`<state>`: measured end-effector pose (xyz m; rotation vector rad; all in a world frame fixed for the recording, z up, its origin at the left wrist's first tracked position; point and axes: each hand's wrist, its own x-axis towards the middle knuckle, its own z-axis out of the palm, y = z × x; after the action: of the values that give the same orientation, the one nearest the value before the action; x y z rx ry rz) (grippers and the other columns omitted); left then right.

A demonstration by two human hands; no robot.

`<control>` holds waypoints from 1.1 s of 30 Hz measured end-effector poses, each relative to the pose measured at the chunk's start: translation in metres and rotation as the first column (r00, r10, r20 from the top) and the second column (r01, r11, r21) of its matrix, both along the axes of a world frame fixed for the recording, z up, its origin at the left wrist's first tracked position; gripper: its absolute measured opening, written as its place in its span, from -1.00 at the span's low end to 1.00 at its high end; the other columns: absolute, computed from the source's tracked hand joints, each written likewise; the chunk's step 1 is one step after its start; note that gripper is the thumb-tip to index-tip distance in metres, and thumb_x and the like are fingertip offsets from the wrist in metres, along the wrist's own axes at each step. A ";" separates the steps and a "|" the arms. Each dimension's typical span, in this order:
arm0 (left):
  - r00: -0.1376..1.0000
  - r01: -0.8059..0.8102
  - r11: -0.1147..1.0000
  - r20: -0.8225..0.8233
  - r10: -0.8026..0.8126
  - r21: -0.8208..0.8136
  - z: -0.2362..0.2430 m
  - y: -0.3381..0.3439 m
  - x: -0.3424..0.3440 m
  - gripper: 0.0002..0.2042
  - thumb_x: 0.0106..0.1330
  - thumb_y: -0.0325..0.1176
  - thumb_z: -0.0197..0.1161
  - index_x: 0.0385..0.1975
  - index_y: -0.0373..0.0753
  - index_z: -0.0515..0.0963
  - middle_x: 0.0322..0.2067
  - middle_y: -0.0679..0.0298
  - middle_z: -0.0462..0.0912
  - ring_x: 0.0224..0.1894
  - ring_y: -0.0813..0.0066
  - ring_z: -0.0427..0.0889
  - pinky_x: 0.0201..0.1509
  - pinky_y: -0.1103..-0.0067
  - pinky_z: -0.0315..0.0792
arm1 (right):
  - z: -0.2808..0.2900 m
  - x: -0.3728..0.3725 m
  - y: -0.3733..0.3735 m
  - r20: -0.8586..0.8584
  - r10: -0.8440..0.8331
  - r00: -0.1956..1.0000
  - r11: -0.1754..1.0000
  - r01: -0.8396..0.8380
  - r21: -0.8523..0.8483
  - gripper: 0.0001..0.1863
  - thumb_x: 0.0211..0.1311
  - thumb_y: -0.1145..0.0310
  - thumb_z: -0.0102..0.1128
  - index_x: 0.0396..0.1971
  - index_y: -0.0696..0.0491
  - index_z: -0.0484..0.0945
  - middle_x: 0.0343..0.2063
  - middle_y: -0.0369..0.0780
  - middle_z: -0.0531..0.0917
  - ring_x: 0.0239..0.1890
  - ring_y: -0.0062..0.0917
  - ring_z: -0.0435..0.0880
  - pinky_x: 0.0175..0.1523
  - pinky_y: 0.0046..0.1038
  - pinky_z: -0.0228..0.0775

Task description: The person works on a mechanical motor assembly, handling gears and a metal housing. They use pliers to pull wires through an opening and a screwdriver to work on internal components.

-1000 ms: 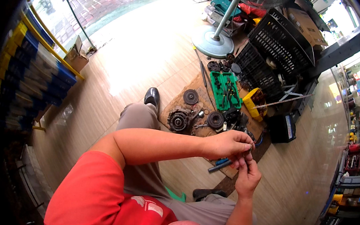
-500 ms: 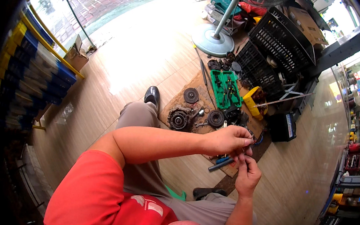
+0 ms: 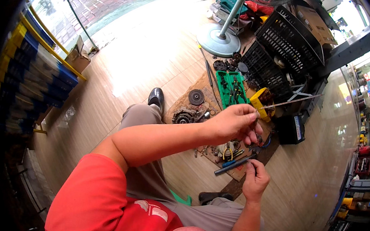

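Observation:
My left hand (image 3: 238,125) reaches across the front, over the dirty cardboard mat (image 3: 182,97). Its thumb and forefinger are pinched together, the other fingers curled below. Whatever lies in that pinch is too small to make out. Lower and closer to me, my right hand (image 3: 256,179) also has thumb and forefinger pressed together at the tips, their contents unclear. A gap separates the two hands. Just beyond the right fingertips, a dark rod-shaped tool (image 3: 231,168) rests on the mat beside yellow-handled pliers (image 3: 227,152) and a blue-handled tool (image 3: 229,163).
On the mat sit a round metal disc (image 3: 196,97), a greasy ringed metal part (image 3: 184,117) and an opened green tool case (image 3: 225,92). Beyond are a yellow container (image 3: 259,96), a black box (image 3: 291,130), black crates (image 3: 286,45) and a fan base (image 3: 218,41).
The hands were together at the fingertips. My left hand has moved up and away, uncovering the pliers, while my right hand has stayed nearly in place.

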<state>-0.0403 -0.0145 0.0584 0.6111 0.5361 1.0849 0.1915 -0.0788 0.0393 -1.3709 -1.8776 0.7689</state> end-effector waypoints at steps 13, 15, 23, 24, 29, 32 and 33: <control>0.952 -0.274 0.961 0.147 0.268 0.024 0.009 0.023 -0.042 -0.79 0.57 -0.22 -0.02 -0.02 -0.19 0.40 -0.22 0.11 0.65 -0.30 0.35 0.69 -0.22 0.46 0.60 | 0.002 0.024 0.012 0.085 -0.156 0.984 0.986 0.149 0.080 -0.92 0.30 0.51 0.22 -0.27 0.18 0.64 -0.50 -0.20 0.64 -0.48 -0.57 0.58 -0.31 -0.51 0.44; 0.942 -0.307 0.951 0.150 0.300 0.028 0.010 0.025 -0.049 -0.79 0.56 -0.22 -0.01 -0.01 -0.19 0.40 -0.23 0.12 0.65 -0.30 0.35 0.68 -0.22 0.46 0.59 | 0.007 0.026 0.014 0.109 -0.183 0.977 0.981 0.175 0.081 -0.92 0.31 0.51 0.22 -0.26 0.18 0.64 -0.50 -0.19 0.63 -0.48 -0.58 0.56 -0.31 -0.50 0.43; 0.903 -0.418 0.908 0.116 0.413 0.024 0.012 0.028 -0.060 -0.82 0.56 -0.25 0.00 -0.02 -0.19 0.41 -0.18 0.11 0.66 -0.30 0.40 0.66 -0.25 0.48 0.56 | 0.012 0.047 0.022 0.251 -0.186 0.950 0.982 0.169 0.087 -0.89 0.28 0.47 0.23 -0.26 0.18 0.64 -0.44 -0.15 0.68 -0.40 -0.47 0.65 -0.24 -0.44 0.48; 0.898 -0.430 0.903 0.106 0.426 0.013 0.013 0.028 -0.061 -0.82 0.56 -0.25 0.00 -0.03 -0.19 0.41 -0.18 0.10 0.66 -0.30 0.40 0.66 -0.25 0.48 0.56 | 0.015 0.048 0.023 0.278 -0.191 0.942 0.982 0.179 0.066 -0.89 0.28 0.48 0.23 -0.26 0.18 0.64 -0.43 -0.15 0.69 -0.39 -0.46 0.66 -0.23 -0.43 0.48; 0.872 -0.480 0.877 0.113 0.477 0.005 0.017 0.030 -0.068 -0.82 0.57 -0.26 -0.03 -0.04 -0.20 0.41 -0.17 0.10 0.66 -0.30 0.41 0.66 -0.24 0.49 0.56 | 0.022 0.065 0.025 0.272 -0.192 0.943 0.980 0.197 0.009 -0.89 0.26 0.50 0.21 -0.27 0.22 0.62 -0.45 -0.15 0.68 -0.40 -0.48 0.65 -0.24 -0.44 0.47; 0.854 -0.507 0.862 0.138 0.501 0.007 0.019 0.029 -0.074 -0.80 0.57 -0.27 -0.05 -0.02 -0.22 0.41 -0.17 0.09 0.65 -0.29 0.40 0.66 -0.22 0.48 0.56 | 0.025 0.074 0.025 0.267 -0.195 0.944 0.979 0.206 -0.012 -0.89 0.25 0.52 0.21 -0.29 0.23 0.62 -0.48 -0.16 0.66 -0.42 -0.51 0.64 -0.25 -0.46 0.46; 0.849 -0.516 0.856 0.133 0.511 0.010 0.020 0.029 -0.075 -0.80 0.57 -0.27 -0.05 -0.01 -0.23 0.41 -0.17 0.09 0.65 -0.29 0.39 0.66 -0.21 0.47 0.56 | 0.025 0.075 0.025 0.262 -0.196 0.945 0.978 0.207 -0.012 -0.90 0.24 0.52 0.21 -0.29 0.23 0.62 -0.49 -0.16 0.65 -0.43 -0.52 0.63 -0.25 -0.47 0.46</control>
<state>-0.1157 0.0144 0.0785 0.4402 0.5822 1.6390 0.2670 -0.0539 0.0646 -1.7283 -1.8845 0.5473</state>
